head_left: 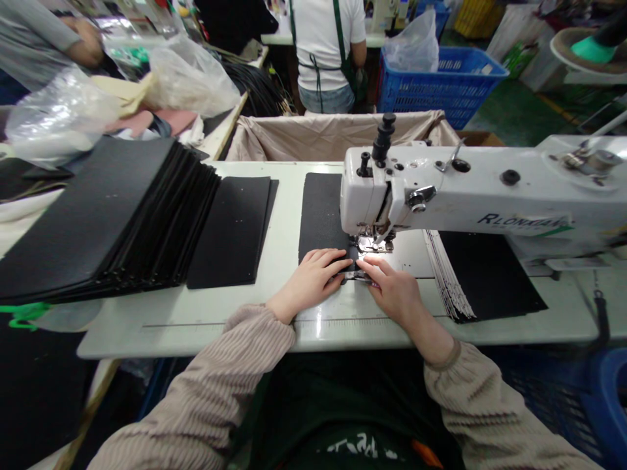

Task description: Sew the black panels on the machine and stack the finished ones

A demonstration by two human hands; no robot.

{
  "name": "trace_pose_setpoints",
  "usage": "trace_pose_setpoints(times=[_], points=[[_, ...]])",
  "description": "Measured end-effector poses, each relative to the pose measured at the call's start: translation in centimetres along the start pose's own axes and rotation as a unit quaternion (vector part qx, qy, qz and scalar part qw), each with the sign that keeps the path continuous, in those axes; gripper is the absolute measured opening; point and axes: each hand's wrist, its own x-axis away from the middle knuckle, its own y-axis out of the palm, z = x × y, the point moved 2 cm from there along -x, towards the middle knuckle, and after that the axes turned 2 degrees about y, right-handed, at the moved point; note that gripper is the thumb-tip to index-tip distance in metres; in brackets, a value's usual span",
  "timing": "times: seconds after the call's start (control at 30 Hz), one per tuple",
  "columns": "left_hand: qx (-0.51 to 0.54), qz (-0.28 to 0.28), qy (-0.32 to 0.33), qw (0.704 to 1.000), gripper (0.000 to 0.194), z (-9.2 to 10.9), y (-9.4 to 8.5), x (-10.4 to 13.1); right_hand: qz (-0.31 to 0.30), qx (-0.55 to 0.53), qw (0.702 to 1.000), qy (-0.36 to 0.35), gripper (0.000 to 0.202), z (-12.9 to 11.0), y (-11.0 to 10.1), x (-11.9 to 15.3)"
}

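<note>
A black panel lies partly under the head of a white sewing machine. My left hand rests flat on the panel's near edge, fingers stretched towards the needle area. Just right of it, my right hand is closed, its fingers pressed together at the panel's near right corner, beside the lit presser foot. A small metal tool, perhaps scissors or snips, shows between the hands, its handle end hidden by the right fingers.
A tall stack of black panels stands at the left, with a few more panels beside it. Right of the needle lies a pile with pale edges. Beyond the table are a cloth-lined bin, a blue crate and other people.
</note>
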Motion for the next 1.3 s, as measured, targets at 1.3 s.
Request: trace_pose_setpoints(times=[1.3], points=[[0.006,0.016,-0.020,1.000,0.042,-2.2,1.4,-2.6,0.022,-0.021,1.000,0.003,0.050,0.2,0.3,0.0]])
